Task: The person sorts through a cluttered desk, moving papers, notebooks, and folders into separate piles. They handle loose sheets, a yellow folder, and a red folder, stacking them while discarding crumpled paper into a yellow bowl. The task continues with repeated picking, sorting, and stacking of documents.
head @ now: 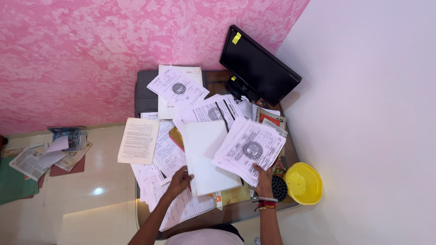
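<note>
Two hands grip paper: left hand (180,180) blank sheet (206,156), right hand (264,178) printed stack (250,149)

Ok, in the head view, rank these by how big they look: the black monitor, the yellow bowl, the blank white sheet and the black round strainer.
1. Black monitor and blank white sheet: about alike, too close to rank.
2. Yellow bowl.
3. Black round strainer, partly hidden by the right hand.

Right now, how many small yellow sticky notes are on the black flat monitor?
2. One small yellow sticky note sits at the top corner of the black flat monitor; another sits at its lower edge above the stand. Others may be hidden.
</note>
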